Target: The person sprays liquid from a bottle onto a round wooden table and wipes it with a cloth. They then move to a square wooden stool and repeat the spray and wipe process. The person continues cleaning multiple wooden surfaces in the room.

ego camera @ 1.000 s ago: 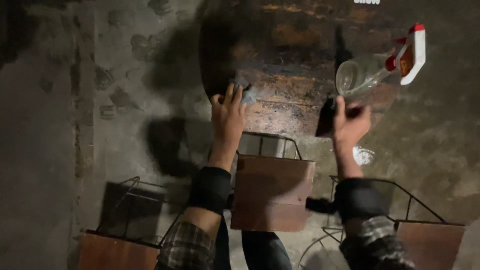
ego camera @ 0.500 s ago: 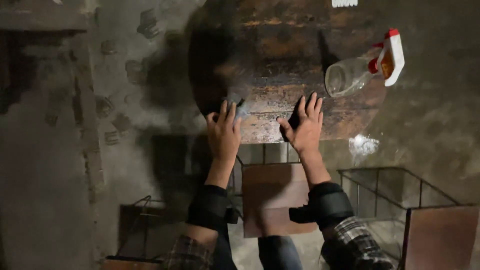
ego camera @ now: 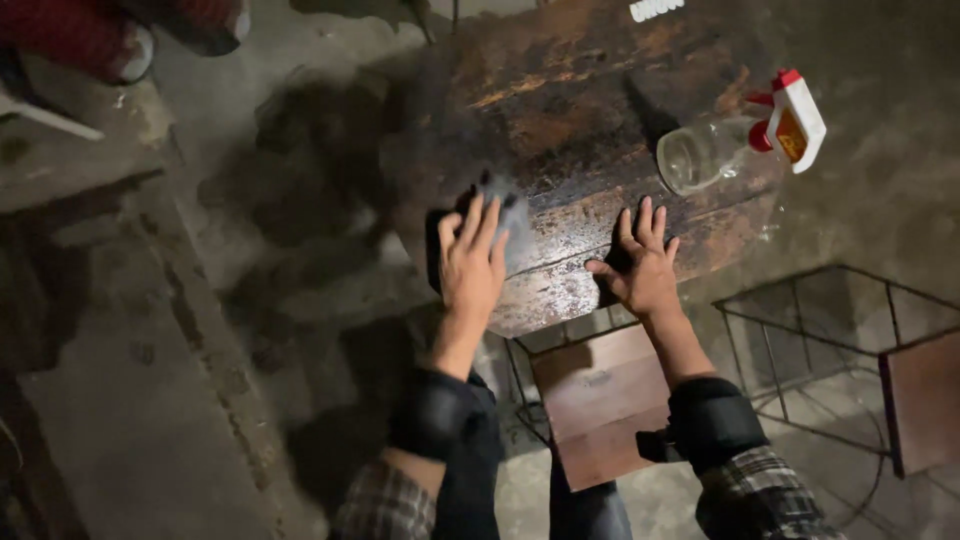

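A round, dark, worn wooden tabletop [ego camera: 580, 110] with a wet sheen lies below me. My left hand [ego camera: 472, 258] presses flat on a dark grey cloth [ego camera: 508, 212] at the table's near left edge, fingers spread over it. To the right of it my right hand [ego camera: 640, 268] rests palm down on the bare wood near the front edge, fingers apart, holding nothing. A clear spray bottle [ego camera: 720, 145] with a white and red trigger head lies on its side at the table's right edge.
A metal-frame stool with a brown wooden seat [ego camera: 600, 400] stands under the table's near edge by my legs. A second wire frame with a brown panel [ego camera: 915, 400] is at the right. Rough concrete floor [ego camera: 150, 400] spreads left; a red object [ego camera: 80, 40] sits top left.
My left hand has slid with the cloth toward the table's left edge. My right hand has come down from near the bottle and now lies flat on the wood.
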